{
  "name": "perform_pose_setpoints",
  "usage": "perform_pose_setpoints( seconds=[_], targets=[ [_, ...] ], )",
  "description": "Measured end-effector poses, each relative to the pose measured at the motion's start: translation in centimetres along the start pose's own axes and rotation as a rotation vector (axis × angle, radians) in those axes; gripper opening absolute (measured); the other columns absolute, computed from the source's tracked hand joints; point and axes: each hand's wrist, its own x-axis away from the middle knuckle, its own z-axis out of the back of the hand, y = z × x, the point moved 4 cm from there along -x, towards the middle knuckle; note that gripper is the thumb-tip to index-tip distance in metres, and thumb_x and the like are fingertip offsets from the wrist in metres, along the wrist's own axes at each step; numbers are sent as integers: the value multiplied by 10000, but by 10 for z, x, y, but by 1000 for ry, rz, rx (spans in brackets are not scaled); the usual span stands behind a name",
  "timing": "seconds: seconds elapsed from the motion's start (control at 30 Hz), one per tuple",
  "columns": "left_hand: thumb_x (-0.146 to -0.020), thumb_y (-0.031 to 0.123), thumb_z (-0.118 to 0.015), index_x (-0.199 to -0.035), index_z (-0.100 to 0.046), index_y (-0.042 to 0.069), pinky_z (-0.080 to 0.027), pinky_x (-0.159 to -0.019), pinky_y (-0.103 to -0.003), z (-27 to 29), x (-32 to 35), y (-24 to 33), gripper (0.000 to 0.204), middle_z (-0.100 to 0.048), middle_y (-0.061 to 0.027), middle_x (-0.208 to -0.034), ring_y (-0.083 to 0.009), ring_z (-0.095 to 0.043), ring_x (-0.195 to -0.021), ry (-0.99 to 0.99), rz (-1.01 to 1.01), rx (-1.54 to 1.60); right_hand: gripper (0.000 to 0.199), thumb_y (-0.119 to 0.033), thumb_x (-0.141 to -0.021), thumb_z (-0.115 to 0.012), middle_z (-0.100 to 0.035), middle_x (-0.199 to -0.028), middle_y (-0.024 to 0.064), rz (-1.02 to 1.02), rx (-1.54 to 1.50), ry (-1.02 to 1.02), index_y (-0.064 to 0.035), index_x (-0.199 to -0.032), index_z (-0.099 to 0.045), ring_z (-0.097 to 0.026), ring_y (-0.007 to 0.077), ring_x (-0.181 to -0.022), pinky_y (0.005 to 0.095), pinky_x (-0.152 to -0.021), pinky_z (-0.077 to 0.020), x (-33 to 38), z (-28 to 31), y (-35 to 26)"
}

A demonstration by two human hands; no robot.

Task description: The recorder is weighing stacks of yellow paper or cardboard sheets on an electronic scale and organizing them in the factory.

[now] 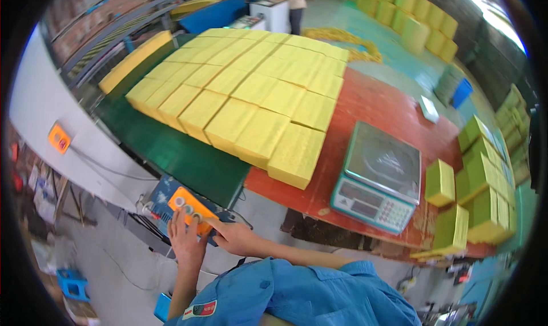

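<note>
An orange push-button control box (188, 205) with several round buttons sits on a dark blue stand at the end of the green conveyor belt (171, 155). My left hand (187, 247) reaches over its lower left edge, fingers stretched toward the buttons and apart. At the box's right edge is my right hand (237, 238), its index finger extended against or just beside the orange casing. Neither hand appears to hold anything. Beyond them, rows of yellow paper-like blocks (245, 80) lie packed side by side across the belt and the red table.
A digital scale (379, 174) stands on the red table (382, 97). More yellow stacks (482, 177) are at its right end. A second orange button box (59, 138) is fixed to the white panel at left. A person (294, 6) stands at the back. A blue stool (72, 284) is lower left.
</note>
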Motion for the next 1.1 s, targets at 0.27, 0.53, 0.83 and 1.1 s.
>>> perform_pose_setpoints(
  seconds=[0.27, 0.53, 0.83, 1.1],
  targets=[
    [-729, 219, -749, -1138, -598, -7, -276, -1070, -560, 20, -49, 41, 492, -369, -235, -1455, -432, -347, -1341, -135, -59, -22, 370, -151, -887, -595, -680, -801, 74, -427, -397, 240, -68, -1247, -584, -670, 151, -701, 309, -640, -544, 116, 25, 107],
    [-875, 244, -640, -1276, -528, -21, -339, -1078, -476, -112, -207, 242, 494, -458, -199, -1402, -361, -428, -1305, -108, -757, 400, 313, -157, -908, -581, -670, -852, 87, -669, -842, 501, -2, -1177, -615, -640, 147, -747, 294, -689, -536, 188, 22, 148],
    [-912, 340, -564, -1364, -457, -7, -266, -1120, -505, -143, -160, 254, 580, -447, -163, -1441, -311, -389, -1357, -310, -724, 307, 495, -95, -904, -544, -600, -1220, 116, -490, -1284, 770, -25, -1382, -438, -596, 221, -1082, 349, -919, -474, 202, 43, 167],
    [-897, 260, -578, -1412, -402, 3, -210, -1153, -486, -90, -62, 203, 602, -332, -188, -1513, -380, -306, -1400, -292, -497, 288, 750, -45, -755, -527, -430, -1435, 101, -216, -1456, 564, -37, -1479, -330, -422, 235, -1293, 379, -1084, -331, 205, 72, 106]
  ],
)
